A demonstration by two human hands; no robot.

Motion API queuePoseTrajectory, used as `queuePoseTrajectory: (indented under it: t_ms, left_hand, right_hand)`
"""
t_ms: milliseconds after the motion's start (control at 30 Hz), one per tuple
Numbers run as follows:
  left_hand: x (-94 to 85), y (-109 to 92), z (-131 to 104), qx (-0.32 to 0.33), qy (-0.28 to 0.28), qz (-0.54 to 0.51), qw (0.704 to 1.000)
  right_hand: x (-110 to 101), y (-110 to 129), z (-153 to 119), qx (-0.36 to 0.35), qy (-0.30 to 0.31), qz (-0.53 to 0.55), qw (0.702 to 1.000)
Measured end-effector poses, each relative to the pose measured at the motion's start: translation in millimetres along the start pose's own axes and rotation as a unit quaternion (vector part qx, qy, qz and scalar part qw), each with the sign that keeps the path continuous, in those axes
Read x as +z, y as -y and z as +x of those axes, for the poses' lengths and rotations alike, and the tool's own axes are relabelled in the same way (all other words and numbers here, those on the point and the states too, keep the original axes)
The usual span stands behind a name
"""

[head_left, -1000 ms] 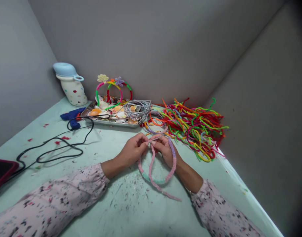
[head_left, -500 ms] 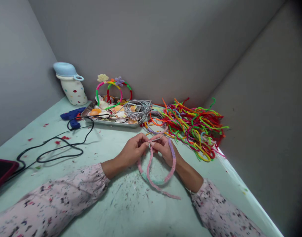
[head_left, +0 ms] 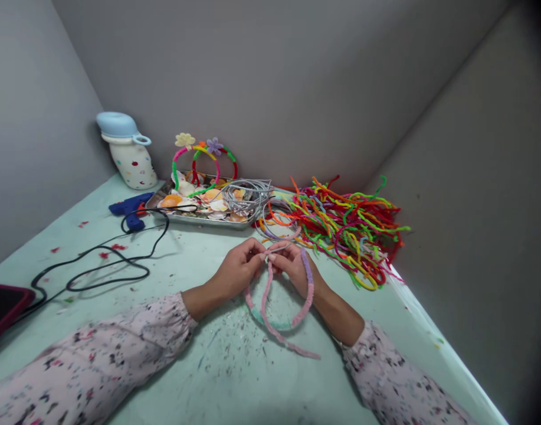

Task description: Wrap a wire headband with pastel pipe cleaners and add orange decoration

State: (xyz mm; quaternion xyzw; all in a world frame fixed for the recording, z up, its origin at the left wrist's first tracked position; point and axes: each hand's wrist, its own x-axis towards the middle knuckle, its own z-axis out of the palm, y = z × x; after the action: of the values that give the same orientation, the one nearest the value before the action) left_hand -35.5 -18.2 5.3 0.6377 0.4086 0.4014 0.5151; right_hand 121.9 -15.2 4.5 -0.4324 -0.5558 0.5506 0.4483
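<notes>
A hoop point(head_left: 284, 325) wrapped in pink, mint and purple fuzzy stem hangs below both hands over the pale green table point(head_left: 235, 378). My left hand point(head_left: 243, 264) pinches the top of the hoop between thumb and fingers. Close beside it, my right hand point(head_left: 294, 265) grips the same spot, with the purple part running past its fingers. A loose pink fuzzy stem point(head_left: 264, 301) drops from between the thumbs, and its end lies to the lower right. A thin grey wire end shows above the right thumb.
Behind the hands lies a metal tray point(head_left: 199, 222) with shells, two colourful hoops and coiled wire point(head_left: 248, 198). Right of it is a pile of fuzzy stems point(head_left: 350, 221). At left are a bottle point(head_left: 131, 159), blue glue gun point(head_left: 131, 206), black cord point(head_left: 106, 248) and a red-edged device point(head_left: 5, 307).
The hoop and the hanging pink stem have shifted slightly left. Both hands keep their pinch in nearly the same place.
</notes>
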Motion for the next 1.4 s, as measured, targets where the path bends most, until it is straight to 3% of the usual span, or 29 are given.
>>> queuePoseTrajectory:
  t_ms: [933, 1400]
  left_hand:
    - [0.0, -5.2, -1.0, -0.043, -0.004, -0.019, 0.999]
    - [0.4, -1.6, -1.8, -0.044, -0.006, -0.017, 0.999]
  right_hand:
    - [-0.3, -2.1, -3.3, -0.010, -0.026, -0.069, 0.997]
    - [-1.5, -9.4, -2.3, -0.020, -0.001, -0.063, 0.998]
